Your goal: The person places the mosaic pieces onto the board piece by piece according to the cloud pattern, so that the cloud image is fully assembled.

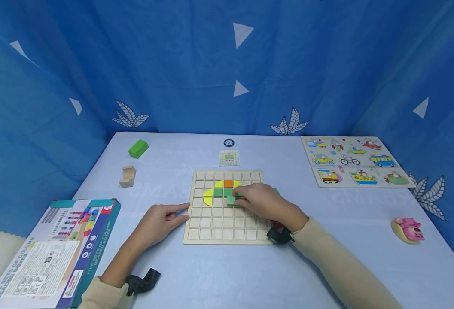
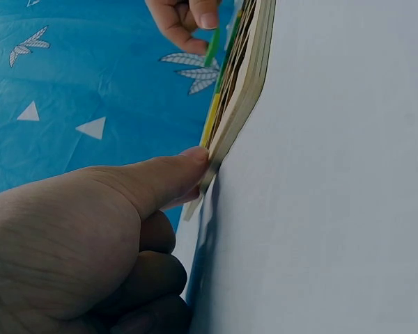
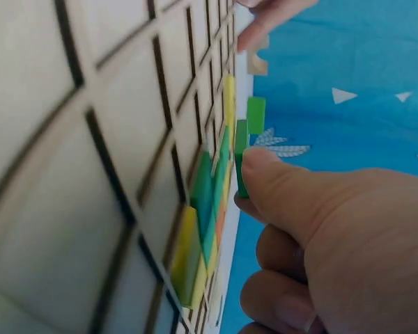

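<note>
A square wooden grid board point(image 1: 217, 223) lies in the middle of the table. Its upper cells hold yellow curved pieces point(image 1: 208, 196), an orange square point(image 1: 228, 183) and green squares point(image 1: 218, 192). Over the board, my right hand point(image 1: 267, 204) pinches a small green tile point(image 3: 242, 132) between thumb and fingers; the right wrist view has it tilted just off the grid. My left hand point(image 1: 155, 223) touches the board's left edge with extended thumb and index finger, its other fingers folded. The right hand covers part of the board's right side.
Behind the board lie a pattern card point(image 1: 229, 158) and a round dark disc point(image 1: 229, 143). To the left are a green block point(image 1: 138, 149), a wooden U-shaped piece point(image 1: 128, 176) and a toy box point(image 1: 53, 257). A vehicle puzzle point(image 1: 352, 162) and pink figurine point(image 1: 408, 230) sit right.
</note>
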A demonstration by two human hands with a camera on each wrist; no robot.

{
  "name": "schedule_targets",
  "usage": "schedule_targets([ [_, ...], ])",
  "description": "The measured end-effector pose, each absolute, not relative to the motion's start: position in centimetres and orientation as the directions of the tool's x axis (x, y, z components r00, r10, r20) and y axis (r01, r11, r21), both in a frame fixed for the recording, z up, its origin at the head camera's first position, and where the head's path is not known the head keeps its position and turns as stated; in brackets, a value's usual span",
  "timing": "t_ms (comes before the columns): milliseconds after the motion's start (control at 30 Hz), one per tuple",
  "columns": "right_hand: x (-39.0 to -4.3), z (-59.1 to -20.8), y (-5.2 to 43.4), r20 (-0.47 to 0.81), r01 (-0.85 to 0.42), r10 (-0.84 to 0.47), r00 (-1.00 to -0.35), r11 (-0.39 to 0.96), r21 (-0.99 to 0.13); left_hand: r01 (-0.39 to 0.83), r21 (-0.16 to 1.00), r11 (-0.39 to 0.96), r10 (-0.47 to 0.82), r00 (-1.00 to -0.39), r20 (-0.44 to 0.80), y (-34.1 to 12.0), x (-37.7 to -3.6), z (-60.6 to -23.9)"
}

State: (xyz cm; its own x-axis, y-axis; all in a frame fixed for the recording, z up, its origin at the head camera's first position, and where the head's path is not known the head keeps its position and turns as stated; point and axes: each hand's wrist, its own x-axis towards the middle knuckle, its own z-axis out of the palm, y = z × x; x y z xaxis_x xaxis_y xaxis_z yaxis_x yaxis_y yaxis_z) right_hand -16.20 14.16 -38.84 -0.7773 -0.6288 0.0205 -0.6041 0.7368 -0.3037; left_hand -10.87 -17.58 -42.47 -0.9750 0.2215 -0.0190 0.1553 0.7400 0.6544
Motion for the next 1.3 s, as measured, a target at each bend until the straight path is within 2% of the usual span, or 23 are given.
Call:
schedule_targets([
  [300, -16.0, -39.8, 13.4, 0.07, -0.632, -0.636, -0.768, 0.736, -0.243, 0.148, 0.651, 0.745, 0.214, -0.976, -0.024, -17.5, -10.9, -42.5],
  [833, -16.0, -40.0, 14.1, 0.107, -0.682, -0.68, -0.726, 0.69, -0.241, 0.146, 0.651, 0.744, 0.211, -0.977, -0.022, -17.6, -10.9, -42.6],
  [1000, -16.4, -38.6, 16.0, 0.081, -0.607, -0.611, -0.788, 0.747, -0.272, 0.156, 0.654, 0.741, 0.218, -0.976, -0.014, -17.6, -10.9, -42.5],
  [1167, -17.5, -37.6, 19.5, -0.024, -0.459, -0.501, -0.865, 0.81, -0.364, 0.16, 0.652, 0.741, 0.222, -0.975, -0.013, -17.6, -10.9, -42.5],
  [1300, -18.5, -37.4, 22.4, -0.11, -0.362, -0.454, -0.884, 0.815, -0.453, 0.155, 0.65, 0.744, 0.216, -0.976, -0.014, -17.6, -10.9, -42.7],
])
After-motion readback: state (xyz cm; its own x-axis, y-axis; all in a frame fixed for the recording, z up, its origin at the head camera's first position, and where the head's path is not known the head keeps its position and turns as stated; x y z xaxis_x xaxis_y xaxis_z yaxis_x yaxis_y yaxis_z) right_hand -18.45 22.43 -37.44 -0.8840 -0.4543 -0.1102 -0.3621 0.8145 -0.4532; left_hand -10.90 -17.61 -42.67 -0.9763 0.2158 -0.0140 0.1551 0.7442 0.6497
